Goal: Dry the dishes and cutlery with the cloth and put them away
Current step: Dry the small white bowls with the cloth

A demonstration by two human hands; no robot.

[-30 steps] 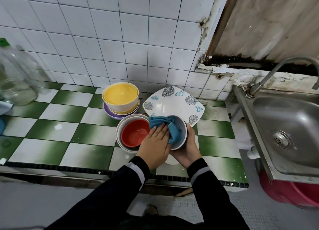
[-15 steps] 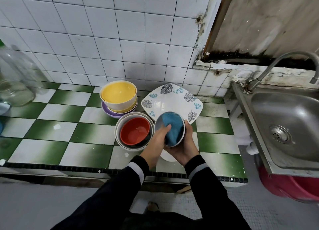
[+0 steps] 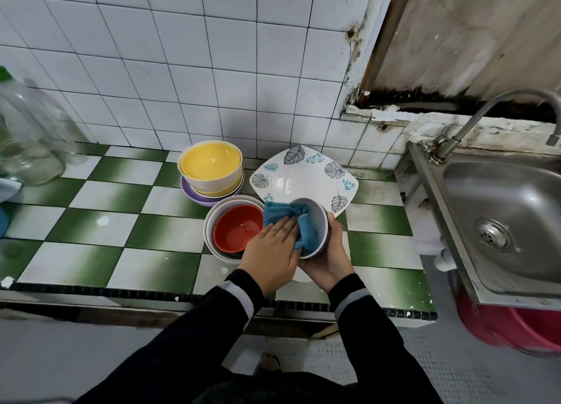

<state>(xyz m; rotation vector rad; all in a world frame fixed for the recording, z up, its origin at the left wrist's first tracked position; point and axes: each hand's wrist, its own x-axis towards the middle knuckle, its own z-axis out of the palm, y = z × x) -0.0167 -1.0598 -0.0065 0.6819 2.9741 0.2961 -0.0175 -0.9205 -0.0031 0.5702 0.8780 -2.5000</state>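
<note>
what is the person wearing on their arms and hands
Long black sleeves cover both arms, the left sleeve and right sleeve each with a pale grey band near the cuff. The left hand and right hand are bare, no gloves.

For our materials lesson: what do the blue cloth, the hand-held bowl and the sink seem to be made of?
The cloth looks like soft, fuzzy fabric, perhaps microfibre: it folds and bunches. The bowl is smooth, matt grey-white, likely plastic or melamine, possibly ceramic. The sink looks like brushed stainless steel: grey, dull reflections.
</note>
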